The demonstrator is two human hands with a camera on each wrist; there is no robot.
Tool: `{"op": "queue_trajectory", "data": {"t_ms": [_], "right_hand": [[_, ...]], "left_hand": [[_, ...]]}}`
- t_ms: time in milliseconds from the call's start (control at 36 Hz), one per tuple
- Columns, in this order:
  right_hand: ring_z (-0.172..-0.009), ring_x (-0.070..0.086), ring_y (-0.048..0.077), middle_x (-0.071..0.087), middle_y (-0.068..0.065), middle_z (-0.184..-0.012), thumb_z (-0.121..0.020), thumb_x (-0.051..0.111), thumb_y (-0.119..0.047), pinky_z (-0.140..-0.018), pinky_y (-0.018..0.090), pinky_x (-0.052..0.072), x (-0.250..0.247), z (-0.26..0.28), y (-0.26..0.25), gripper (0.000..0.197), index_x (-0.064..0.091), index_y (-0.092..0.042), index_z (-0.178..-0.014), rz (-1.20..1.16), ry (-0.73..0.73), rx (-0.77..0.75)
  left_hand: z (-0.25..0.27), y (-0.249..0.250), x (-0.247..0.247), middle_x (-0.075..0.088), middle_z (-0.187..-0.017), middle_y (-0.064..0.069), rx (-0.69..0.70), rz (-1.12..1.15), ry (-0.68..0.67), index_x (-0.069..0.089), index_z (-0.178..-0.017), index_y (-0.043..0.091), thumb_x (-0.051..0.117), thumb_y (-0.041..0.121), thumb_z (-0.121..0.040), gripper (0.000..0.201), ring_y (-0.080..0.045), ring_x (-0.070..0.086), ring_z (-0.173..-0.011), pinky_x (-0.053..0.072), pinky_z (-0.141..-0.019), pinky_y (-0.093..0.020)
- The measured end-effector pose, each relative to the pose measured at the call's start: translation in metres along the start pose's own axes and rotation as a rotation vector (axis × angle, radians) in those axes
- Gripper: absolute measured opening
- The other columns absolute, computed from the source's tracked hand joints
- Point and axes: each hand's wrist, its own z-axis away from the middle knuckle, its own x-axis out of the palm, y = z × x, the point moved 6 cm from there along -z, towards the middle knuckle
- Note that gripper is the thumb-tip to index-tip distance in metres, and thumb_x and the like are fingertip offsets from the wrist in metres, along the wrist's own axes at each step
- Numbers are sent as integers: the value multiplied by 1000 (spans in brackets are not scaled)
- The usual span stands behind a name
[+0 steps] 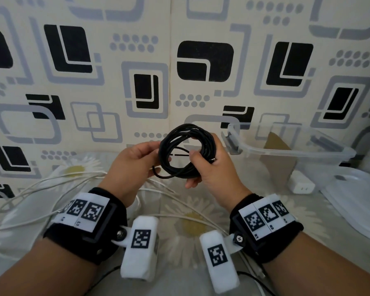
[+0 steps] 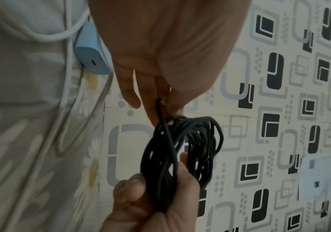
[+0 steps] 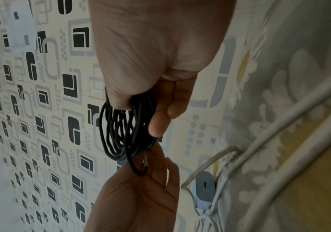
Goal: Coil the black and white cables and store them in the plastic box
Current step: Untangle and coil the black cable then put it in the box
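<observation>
The black cable is wound into a round coil and held up in front of the wall. My right hand grips the coil's right side, thumb in front and fingers behind. My left hand pinches the cable's loose end at the coil's left edge. In the right wrist view that end makes a small loop against the left fingers. The white cable lies in loose strands on the bedsheet below my hands. The clear plastic box stands open at the right.
A cardboard piece leans inside the box. A white charger lies in front of it, and the clear lid lies at the right. Another charger sits among the white strands. The patterned wall is close behind.
</observation>
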Motion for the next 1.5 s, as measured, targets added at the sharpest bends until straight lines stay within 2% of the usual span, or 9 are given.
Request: {"op": "queue_trajectory", "data": {"t_ms": [167,250,444,778,944,1083,1250,1417,1500], "right_hand": [[-50,64,37,57,-7,-59,-95,51,-10,-51,39,54,2,-1,5,20,50,-25,-108,28,-14,46],[-52,66,36,62,-4,-67,-94,51,-12,-54,46,55,2,-1,7,19,51,-25,-108,64,-21,75],[-57,69,29,69,10,-74,-96,53,-19,-60,39,57,8,0,20,14,54,-11,-106,76,-100,226],[-66,72,30,73,9,-73,-94,55,-21,-59,32,57,11,1,29,4,57,-17,-94,-28,-120,319],[-52,68,24,68,0,-59,-93,57,-20,-50,27,52,8,1,27,10,56,-17,-84,0,-87,281],[-48,65,23,68,3,-60,-92,58,-19,-49,27,50,10,1,29,10,57,-15,-83,21,-110,294],[-47,62,24,67,3,-60,-91,58,-18,-52,30,50,13,1,27,10,58,-14,-82,44,-164,276],[-49,63,24,68,4,-67,-91,60,-20,-49,27,52,17,3,25,14,62,-7,-96,41,-197,275],[-50,64,25,69,7,-76,-92,62,-19,-48,27,52,16,3,23,20,60,-13,-112,22,-192,244]], "left_hand": [[-2,-1,4,68,-91,-14,-75,325,-51,66,-103,-1,47,19,-96,28,-22,66,-87,54,-68,-27],[-1,0,9,69,-91,-5,-1,93,-124,66,-103,9,68,41,-79,40,-15,66,-89,53,-75,-25],[5,2,13,70,-87,6,125,-193,-100,60,-104,12,60,5,-92,14,-6,68,-89,48,-74,-17],[10,7,17,68,-101,-5,189,-207,-183,26,-145,43,50,6,-98,65,-8,64,-101,48,-92,-30],[11,12,18,67,-98,12,376,-545,-182,21,-135,60,53,9,-96,71,-5,65,-95,52,-87,-28],[11,19,19,42,-136,11,578,-680,-151,55,-110,41,57,-9,-86,56,15,46,-114,35,-94,-5],[6,18,16,48,-135,14,587,-738,-78,68,-100,36,74,7,-81,35,29,42,-104,30,-89,6],[7,20,13,51,-133,18,578,-892,3,70,-89,29,71,20,-85,11,-5,57,-106,46,-87,-24],[8,18,14,46,-130,21,591,-915,-9,64,-91,28,66,19,-88,9,-3,56,-104,48,-83,-28]]}}
